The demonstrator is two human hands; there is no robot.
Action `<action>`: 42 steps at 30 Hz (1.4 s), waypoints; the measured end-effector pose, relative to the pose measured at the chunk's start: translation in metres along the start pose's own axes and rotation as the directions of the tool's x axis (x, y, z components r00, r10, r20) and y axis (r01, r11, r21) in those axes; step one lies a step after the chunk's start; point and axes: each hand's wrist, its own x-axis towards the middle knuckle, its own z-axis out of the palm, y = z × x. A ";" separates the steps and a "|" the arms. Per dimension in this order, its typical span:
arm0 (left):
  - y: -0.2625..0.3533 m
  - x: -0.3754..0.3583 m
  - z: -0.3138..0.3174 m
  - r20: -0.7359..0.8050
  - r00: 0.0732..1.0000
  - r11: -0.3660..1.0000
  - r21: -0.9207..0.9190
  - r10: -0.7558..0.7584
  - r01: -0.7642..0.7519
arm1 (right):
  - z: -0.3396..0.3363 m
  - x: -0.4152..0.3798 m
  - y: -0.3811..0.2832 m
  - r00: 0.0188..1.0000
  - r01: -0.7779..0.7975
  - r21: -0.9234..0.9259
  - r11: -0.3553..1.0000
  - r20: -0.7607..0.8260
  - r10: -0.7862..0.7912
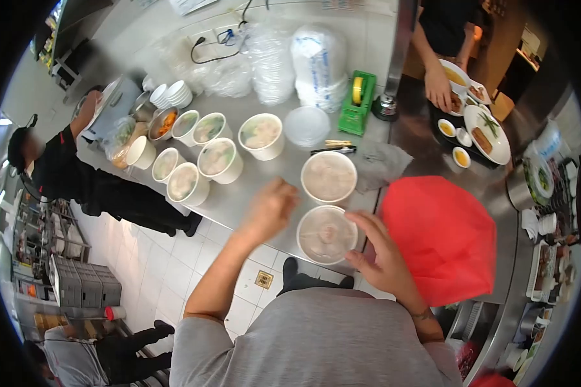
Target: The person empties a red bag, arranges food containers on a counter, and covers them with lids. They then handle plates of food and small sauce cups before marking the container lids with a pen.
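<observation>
Close in front of me a white paper tub (pixel 328 235) with a clear lid stands on the steel counter. The thumb and forefinger of my right hand (pixel 387 258) are curved round its right rim. Just beyond it is a second lidded tub (pixel 329 177). My left hand (pixel 271 208), blurred, is raised left of both tubs with its fingers curled in; what they hold, if anything, is hidden. A red bag (pixel 439 238) lies right of my right hand. Several more filled tubs (pixel 261 136) are grouped at the left, and a stack of clear lids (pixel 307 126) is behind.
At the back are a green tape dispenser (pixel 357 103) and plastic-wrapped stacks (pixel 319 64). A grey plastic bag (pixel 381 164) lies beside the far tub. Another person's hand (pixel 438 90) touches dishes on a black tray (pixel 448 132) at right. A person in black (pixel 77 161) stands left.
</observation>
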 end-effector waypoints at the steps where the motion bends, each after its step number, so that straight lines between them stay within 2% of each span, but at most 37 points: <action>1: -0.030 -0.003 -0.012 -0.083 0.996 0.988 0.146 -0.034 0.046 | 0.012 0.007 0.009 0.999 -0.022 -0.086 0.996 -0.034 0.019; 3: -0.083 -0.007 -0.025 -0.213 0.975 0.910 0.390 -0.055 0.137 | 0.039 0.016 0.031 0.992 -0.081 -0.255 0.964 -0.118 0.052; 5: -0.131 -0.004 -0.033 -0.300 0.953 0.791 0.575 -0.036 0.211 | 0.073 0.020 0.058 0.960 -0.207 -0.311 0.927 -0.248 0.131; 8: -0.188 0.002 -0.017 -0.185 0.982 0.816 0.560 -0.045 0.143 | 0.109 0.036 0.078 0.869 -0.334 -0.276 0.901 -0.460 0.182; 9: -0.190 0.009 -0.016 -0.205 0.979 0.840 0.532 0.004 0.108 | 0.118 0.045 0.074 0.833 -0.369 -0.257 0.893 -0.518 0.195; 12: -0.198 0.024 -0.026 -0.067 0.997 0.891 0.454 0.041 -0.006 | 0.144 0.073 0.057 0.751 -0.461 -0.271 0.845 -0.627 0.208; 13: -0.189 0.035 -0.042 -0.043 0.999 0.919 0.395 0.012 0.006 | 0.150 0.080 0.056 0.735 -0.496 -0.302 0.814 -0.645 0.209; 16: -0.182 0.081 -0.061 -0.125 0.984 0.979 0.176 0.124 -0.102 | 0.162 0.102 0.055 0.676 -0.556 -0.310 0.771 -0.709 0.203; 17: -0.158 0.125 -0.049 -0.178 0.937 0.933 -0.150 0.299 -0.326 | 0.162 0.104 0.054 0.646 -0.583 -0.307 0.752 -0.737 0.200; 19: -0.138 0.165 -0.011 -0.043 0.900 0.867 -0.253 0.434 -0.430 | 0.162 0.105 0.056 0.699 -0.617 -0.445 0.649 -0.689 0.192; 21: -0.128 0.208 0.043 0.196 0.841 0.851 -0.276 0.505 -0.447 | 0.161 0.101 0.055 0.726 -0.629 -0.517 0.580 -0.657 0.203; 23: -0.125 0.235 0.091 0.563 0.724 0.895 -0.068 0.399 -0.441 | 0.159 0.097 0.052 0.733 -0.632 -0.521 0.574 -0.641 0.226; 26: -0.113 0.233 0.091 0.633 0.686 0.872 0.034 0.359 -0.487 | 0.150 0.088 0.054 0.737 -0.615 -0.497 0.612 -0.637 0.224; 29: -0.124 0.230 0.112 0.623 0.685 0.857 0.043 0.378 -0.513 | 0.148 0.082 0.060 0.732 -0.586 -0.446 0.677 -0.649 0.206; 32: -0.137 0.239 0.098 0.636 0.673 0.882 -0.025 0.378 -0.471 | 0.147 0.077 0.062 0.729 -0.568 -0.486 0.664 -0.672 0.131; 33: -0.131 0.236 0.076 0.536 0.758 0.913 -0.063 0.372 -0.403 | 0.143 0.078 0.064 0.727 -0.562 -0.515 0.647 -0.681 0.089; 34: -0.119 0.227 0.046 0.431 0.832 0.936 -0.110 0.349 -0.335 | 0.136 0.081 0.063 0.728 -0.514 -0.485 0.707 -0.683 0.061; 35: -0.106 0.217 0.021 0.455 0.848 0.937 -0.326 0.271 -0.124 | 0.128 0.085 0.061 0.729 -0.462 -0.452 0.763 -0.683 0.037; 36: -0.093 0.205 -0.003 0.496 0.846 0.854 -0.511 0.196 0.101 | 0.120 0.089 0.059 0.729 -0.406 -0.414 0.815 -0.684 0.016; 37: -0.086 0.191 -0.016 0.550 0.825 0.692 -0.647 0.133 0.320 | 0.118 0.100 0.057 0.719 -0.372 -0.215 0.903 -0.682 0.134; 39: -0.078 0.163 -0.017 0.453 0.878 0.568 -0.768 0.156 0.296 | 0.121 0.131 0.052 0.715 -0.287 0.207 0.935 -0.603 0.353; 41: -0.069 0.140 -0.009 0.345 0.929 0.475 -0.845 0.135 0.245 | 0.119 0.152 0.047 0.775 -0.340 0.232 0.911 -0.479 0.411; 42: -0.068 0.134 -0.006 0.346 0.934 0.420 -0.863 0.090 0.280 | 0.121 0.158 0.044 0.799 -0.366 0.239 0.899 -0.415 0.436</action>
